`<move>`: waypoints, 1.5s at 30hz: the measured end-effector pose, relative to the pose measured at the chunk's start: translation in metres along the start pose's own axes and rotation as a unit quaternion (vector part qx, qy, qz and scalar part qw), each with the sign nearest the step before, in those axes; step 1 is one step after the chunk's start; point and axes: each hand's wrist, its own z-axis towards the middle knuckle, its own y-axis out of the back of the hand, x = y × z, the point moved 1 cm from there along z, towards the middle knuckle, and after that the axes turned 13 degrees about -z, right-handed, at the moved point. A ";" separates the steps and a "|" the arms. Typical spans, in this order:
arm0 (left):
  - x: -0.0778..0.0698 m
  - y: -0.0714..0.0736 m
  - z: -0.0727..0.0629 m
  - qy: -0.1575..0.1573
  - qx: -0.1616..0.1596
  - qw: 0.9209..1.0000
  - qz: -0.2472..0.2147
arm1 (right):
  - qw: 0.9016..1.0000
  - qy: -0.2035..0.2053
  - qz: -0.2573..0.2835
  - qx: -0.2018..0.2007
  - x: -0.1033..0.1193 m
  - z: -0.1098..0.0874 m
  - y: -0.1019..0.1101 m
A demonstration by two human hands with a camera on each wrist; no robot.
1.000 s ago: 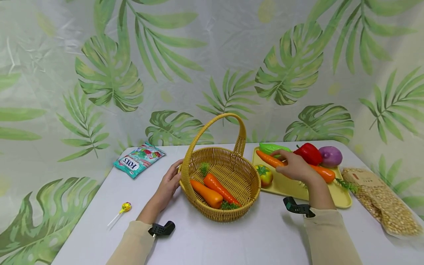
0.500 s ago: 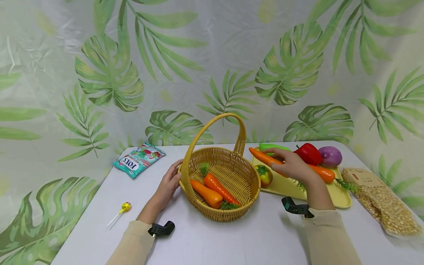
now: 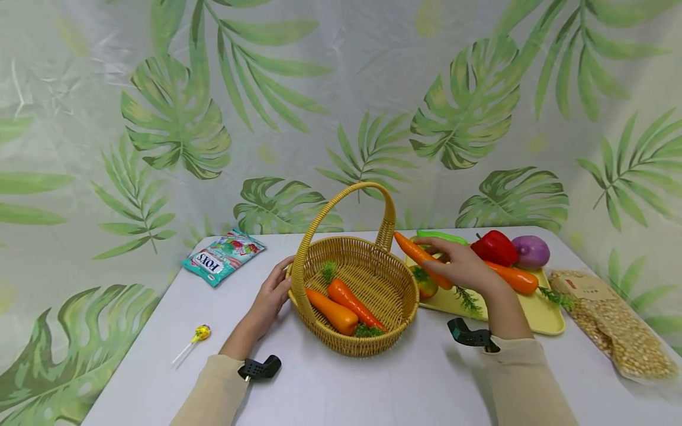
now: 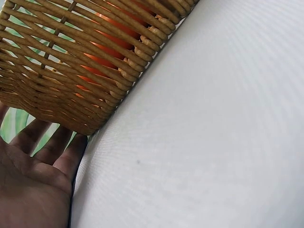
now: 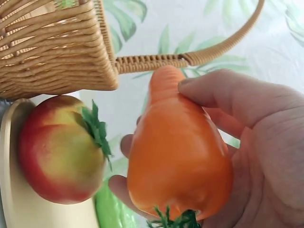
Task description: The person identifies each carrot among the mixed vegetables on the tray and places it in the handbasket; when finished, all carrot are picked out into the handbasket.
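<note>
In the head view my right hand (image 3: 460, 266) holds an orange carrot (image 3: 418, 255) over the tray, its narrow tip beside the base of the basket's handle. The right wrist view shows thumb and fingers around the carrot (image 5: 178, 147), green leaves at its thick end. My left hand (image 3: 269, 299) touches the left side of the yellow wicker basket (image 3: 351, 346). Its fingers lie fairly straight against the basket's outer wall (image 4: 57, 71) in the left wrist view. Inside the basket lie two carrots, one orange (image 3: 333, 310) and one redder (image 3: 354, 302).
A yellow tray (image 3: 549, 316) carries a tomato (image 3: 426, 287), another carrot (image 3: 514, 278), a red pepper (image 3: 495, 247), a purple round vegetable (image 3: 531, 252) and a green vegetable (image 3: 442, 236). A bag of kernels (image 3: 620, 328) lies right. At left are a FOX'S packet (image 3: 224, 257) and a lollipop (image 3: 199, 334).
My right hand has lifted the carrot and carried it left toward the basket, its leafy end now hanging lower. The left hand and basket have stayed in place.
</note>
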 end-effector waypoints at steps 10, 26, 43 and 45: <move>0.001 0.000 0.000 0.003 -0.002 1.000 0.000 | 0.998 0.045 0.007 0.034 0.017 -0.004 0.000; 0.001 0.001 0.001 0.002 -0.003 1.000 -0.001 | 0.991 0.121 0.053 0.014 0.034 0.003 -0.009; 0.002 0.001 0.001 -0.001 -0.001 1.000 0.009 | 0.985 0.169 0.029 0.002 0.053 0.006 -0.021; 0.002 0.001 0.001 0.000 -0.002 1.000 0.010 | 0.985 0.170 0.032 0.000 0.056 0.006 -0.022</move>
